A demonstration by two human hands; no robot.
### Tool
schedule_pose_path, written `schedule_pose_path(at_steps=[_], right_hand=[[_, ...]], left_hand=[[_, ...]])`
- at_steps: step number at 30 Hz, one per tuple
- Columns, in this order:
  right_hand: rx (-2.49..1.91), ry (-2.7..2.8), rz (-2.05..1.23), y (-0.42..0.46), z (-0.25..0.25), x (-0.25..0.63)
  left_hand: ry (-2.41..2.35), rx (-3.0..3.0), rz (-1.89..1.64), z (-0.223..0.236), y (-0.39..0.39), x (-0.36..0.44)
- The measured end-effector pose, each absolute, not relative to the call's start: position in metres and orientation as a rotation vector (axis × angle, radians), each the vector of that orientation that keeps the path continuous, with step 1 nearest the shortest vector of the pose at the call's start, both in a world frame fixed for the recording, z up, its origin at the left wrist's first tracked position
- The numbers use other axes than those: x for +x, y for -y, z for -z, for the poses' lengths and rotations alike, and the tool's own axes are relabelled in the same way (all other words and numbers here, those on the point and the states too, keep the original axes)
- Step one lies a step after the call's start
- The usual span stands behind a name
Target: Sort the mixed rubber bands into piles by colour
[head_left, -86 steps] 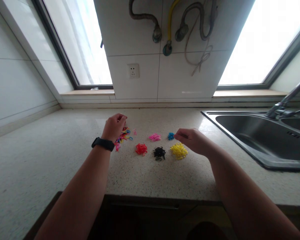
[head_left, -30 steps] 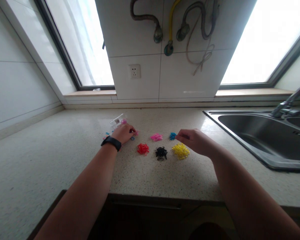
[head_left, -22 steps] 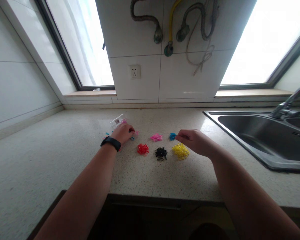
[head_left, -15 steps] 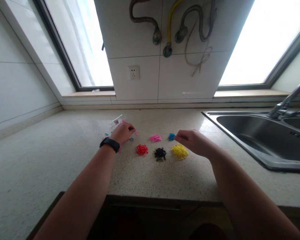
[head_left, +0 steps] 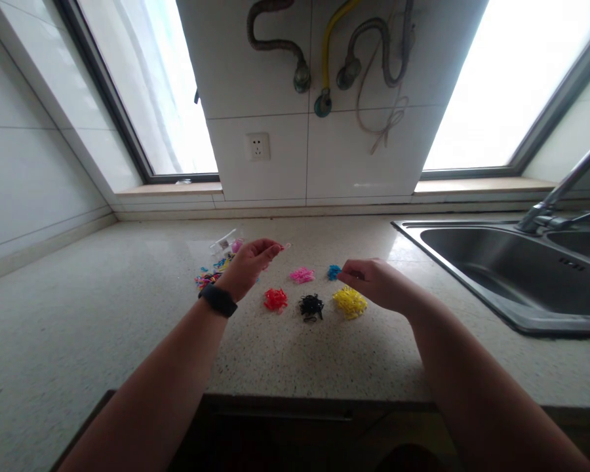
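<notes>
Pinched between the fingertips of my left hand [head_left: 253, 262] is a small pink rubber band [head_left: 288, 246], raised over the counter. My right hand [head_left: 376, 278] has its fingers pressed together at the edge of the blue rubber band pile [head_left: 333, 272]; whatever is in them is hidden. Close by lie piles of pink bands [head_left: 301, 275], red bands [head_left: 275, 299], black bands [head_left: 311, 306] and yellow bands [head_left: 350, 302]. A mixed-colour heap [head_left: 207, 278] of bands sits partly behind my left hand.
A clear plastic box [head_left: 223, 242] lies behind the mixed heap, with something pink beside it. The steel sink [head_left: 476, 269] and its tap [head_left: 541, 213] are to the right. Hoses [head_left: 328, 59] and a wall socket [head_left: 258, 146] are on the tiled wall.
My left hand has lifted and moved right with the pink rubber band, uncovering more of the mixed heap. My right hand stays by the blue pile. The view has shifted slightly.
</notes>
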State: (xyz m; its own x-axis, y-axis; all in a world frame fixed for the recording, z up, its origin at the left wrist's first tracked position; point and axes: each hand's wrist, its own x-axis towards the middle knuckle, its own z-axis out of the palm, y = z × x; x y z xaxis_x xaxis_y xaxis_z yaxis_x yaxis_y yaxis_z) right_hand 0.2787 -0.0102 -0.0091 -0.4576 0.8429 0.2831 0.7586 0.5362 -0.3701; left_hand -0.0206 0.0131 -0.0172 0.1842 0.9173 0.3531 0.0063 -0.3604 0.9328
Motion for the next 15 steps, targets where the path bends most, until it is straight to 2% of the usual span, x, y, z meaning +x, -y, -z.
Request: schedule_pose_path(at_steps=[15], right_hand=[[-1.329,2.379,-0.250,0.010,0.008,0.277]], left_hand=[[-0.645,1.289,-1.350,0.008,0.001,-0.008]])
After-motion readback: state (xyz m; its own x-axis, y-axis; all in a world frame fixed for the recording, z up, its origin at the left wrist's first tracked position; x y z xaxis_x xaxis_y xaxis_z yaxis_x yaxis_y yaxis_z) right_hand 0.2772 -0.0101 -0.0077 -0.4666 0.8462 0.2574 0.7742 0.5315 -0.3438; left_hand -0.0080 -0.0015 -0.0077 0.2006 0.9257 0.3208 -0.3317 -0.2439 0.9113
